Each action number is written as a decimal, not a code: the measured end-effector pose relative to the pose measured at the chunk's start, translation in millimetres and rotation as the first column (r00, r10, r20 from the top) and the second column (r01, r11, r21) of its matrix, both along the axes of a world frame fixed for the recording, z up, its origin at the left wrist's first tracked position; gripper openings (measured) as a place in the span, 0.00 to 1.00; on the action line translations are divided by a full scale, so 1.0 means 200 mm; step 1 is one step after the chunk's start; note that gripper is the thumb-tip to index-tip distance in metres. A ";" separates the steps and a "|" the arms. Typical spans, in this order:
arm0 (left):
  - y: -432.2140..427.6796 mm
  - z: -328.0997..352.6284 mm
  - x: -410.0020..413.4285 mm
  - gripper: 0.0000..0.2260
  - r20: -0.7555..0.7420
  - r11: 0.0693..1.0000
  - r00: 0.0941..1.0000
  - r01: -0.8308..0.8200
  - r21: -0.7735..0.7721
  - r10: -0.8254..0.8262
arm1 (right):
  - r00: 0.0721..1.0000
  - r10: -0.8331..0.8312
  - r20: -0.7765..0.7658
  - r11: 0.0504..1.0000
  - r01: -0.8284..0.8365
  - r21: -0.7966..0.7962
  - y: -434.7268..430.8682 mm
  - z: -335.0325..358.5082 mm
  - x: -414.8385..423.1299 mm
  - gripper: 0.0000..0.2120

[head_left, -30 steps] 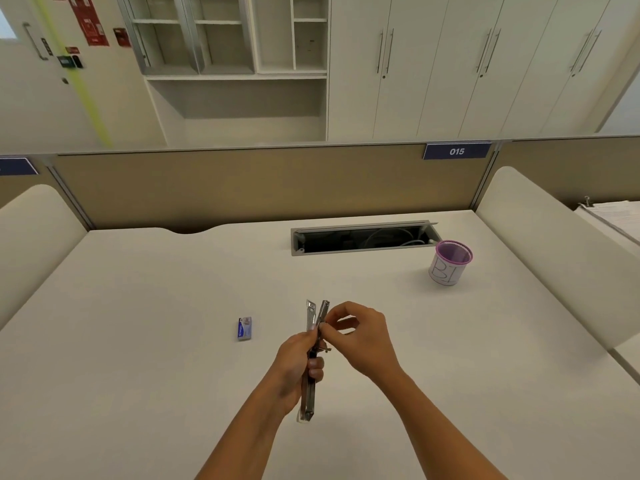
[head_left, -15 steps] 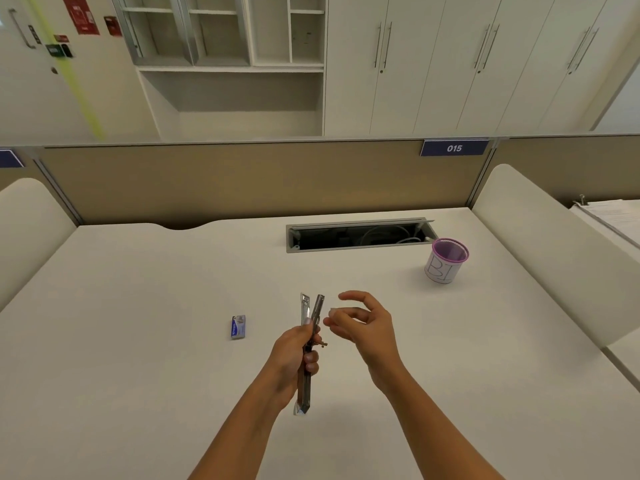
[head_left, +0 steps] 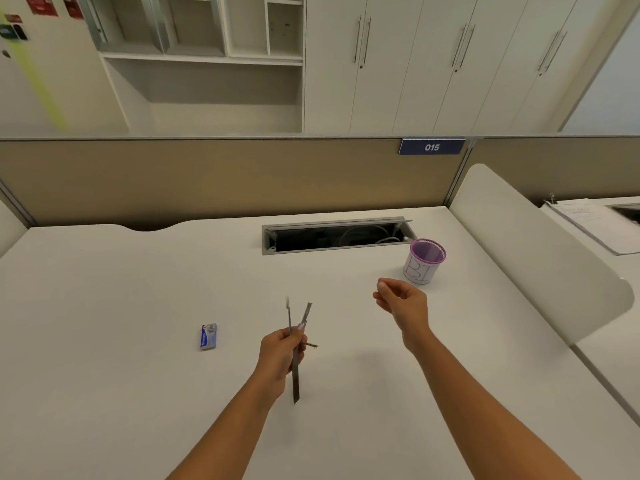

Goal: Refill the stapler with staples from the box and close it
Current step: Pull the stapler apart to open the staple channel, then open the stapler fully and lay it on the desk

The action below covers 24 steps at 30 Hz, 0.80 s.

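My left hand (head_left: pixel 280 355) grips a slim metal stapler (head_left: pixel 297 362) near its middle and holds it above the desk. Its two arms stand apart at the far end, so the stapler is open. A small spring end sticks out to the right of my fingers. My right hand (head_left: pixel 401 303) hovers well to the right of the stapler, fingers loosely curled, thumb and forefinger close together; I cannot tell whether anything is pinched there. The small blue staple box (head_left: pixel 208 336) lies flat on the desk, left of the stapler.
A white mesh cup with a purple rim (head_left: pixel 423 261) stands at the right, just beyond my right hand. An open cable tray (head_left: pixel 337 235) is cut into the white desk (head_left: pixel 121 289) at the back. A curved white side divider (head_left: pixel 540 254) borders the right.
My right hand has let go of the stapler's tip and moved away to the right, toward the cup. My left hand still holds the open stapler.
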<state>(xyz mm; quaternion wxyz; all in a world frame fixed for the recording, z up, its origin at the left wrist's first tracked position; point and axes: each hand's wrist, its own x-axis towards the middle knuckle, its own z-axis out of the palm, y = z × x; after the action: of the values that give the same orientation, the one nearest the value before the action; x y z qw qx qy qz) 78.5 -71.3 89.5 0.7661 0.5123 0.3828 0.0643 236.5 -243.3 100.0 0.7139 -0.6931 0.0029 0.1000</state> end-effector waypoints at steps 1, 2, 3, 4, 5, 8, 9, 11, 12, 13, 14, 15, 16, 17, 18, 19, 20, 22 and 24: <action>0.00 -0.03 0.02 0.07 -0.027 1.000 0.999 -0.023 -0.008 0.023 | 1.000 -0.026 -0.006 0.999 0.026 -0.028 -0.03 -0.02 0.07 0.07; 0.00 -0.07 0.04 0.07 -0.052 0.999 0.998 -0.044 -0.017 0.043 | 0.999 -0.051 -0.009 0.997 0.050 -0.060 -0.05 -0.04 0.13 0.08; 0.00 -0.09 0.06 0.07 -0.071 0.998 0.996 -0.061 -0.027 0.059 | 0.997 -0.075 -0.007 0.992 0.074 -0.099 -0.08 -0.05 0.19 0.08; 0.00 -0.11 0.08 0.07 -0.087 0.997 0.994 -0.072 -0.039 0.069 | 0.995 -0.097 0.000 0.985 0.096 -0.142 -0.10 -0.06 0.25 0.08; 0.00 -0.13 0.10 0.07 -0.099 0.996 0.992 -0.079 -0.050 0.074 | 0.993 -0.116 0.010 0.976 0.116 -0.185 -0.13 -0.07 0.31 0.08; 0.00 -0.15 0.15 0.08 -0.102 0.994 0.992 -0.083 -0.066 0.076 | 0.986 -0.155 0.055 0.945 0.165 -0.283 -0.21 -0.06 0.50 0.07; 0.00 -0.16 0.16 0.08 -0.101 0.994 0.992 -0.083 -0.066 0.076 | 0.984 -0.164 0.073 0.931 0.179 -0.319 -0.24 -0.06 0.56 0.07; 0.00 -0.17 0.19 0.07 -0.101 0.995 0.992 -0.079 -0.065 0.073 | 0.978 -0.179 0.106 0.895 0.206 -0.395 -0.28 -0.05 0.67 0.09; 0.00 -0.17 0.20 0.07 -0.106 0.995 0.992 -0.077 -0.065 0.070 | 0.976 -0.181 0.120 0.874 0.215 -0.435 -0.30 -0.05 0.72 0.09; -0.01 -0.18 0.21 0.07 -0.112 0.995 0.991 -0.075 -0.066 0.067 | 0.975 -0.176 0.133 0.856 0.218 -0.469 -0.31 -0.04 0.77 0.09; -0.01 -0.19 0.22 0.07 -0.116 0.995 0.991 -0.072 -0.069 0.064 | 0.976 -0.164 0.143 0.842 0.214 -0.495 -0.31 -0.04 0.81 0.10; 0.00 -0.19 0.22 0.06 -0.120 0.995 0.991 -0.072 -0.072 0.063 | 0.977 -0.147 0.153 0.831 0.206 -0.516 -0.31 -0.04 0.84 0.10; 0.00 -0.20 0.22 0.06 -0.124 0.994 0.990 -0.074 -0.075 0.064 | 0.978 -0.127 0.164 0.820 0.196 -0.537 -0.31 -0.03 0.87 0.11; -0.01 -0.21 0.23 0.06 -0.129 0.994 0.990 -0.075 -0.077 0.065 | 0.978 -0.107 0.176 0.808 0.189 -0.557 -0.31 -0.03 0.90 0.12; -0.01 -0.21 0.23 0.06 -0.132 0.994 0.989 -0.076 -0.078 0.065 | 0.978 -0.090 0.188 0.798 0.184 -0.574 -0.31 -0.03 0.92 0.12; -0.01 -0.21 0.23 0.07 -0.133 0.994 0.989 -0.077 -0.080 0.066 | 0.978 -0.077 0.194 0.791 0.179 -0.586 -0.31 -0.03 0.94 0.12; -0.01 -0.21 0.23 0.07 -0.133 0.993 0.989 -0.080 -0.083 0.069 | 0.978 -0.070 0.197 0.786 0.176 -0.593 -0.30 -0.02 0.95 0.13; 0.00 -0.21 0.23 0.08 -0.127 0.992 0.989 -0.089 -0.090 0.077 | 0.978 -0.078 0.192 0.786 0.179 -0.592 -0.31 -0.02 0.97 0.14; 0.01 -0.21 0.22 0.09 -0.119 0.991 0.989 -0.099 -0.094 0.088 | 0.979 -0.098 0.181 0.792 0.187 -0.581 -0.32 -0.01 0.99 0.15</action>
<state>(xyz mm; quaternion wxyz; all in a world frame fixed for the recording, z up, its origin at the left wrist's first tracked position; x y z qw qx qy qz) 123.1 -69.1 47.7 0.7637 0.4577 0.4524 0.0514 433.8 -306.8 97.2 0.4643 -0.8849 0.0360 -0.0095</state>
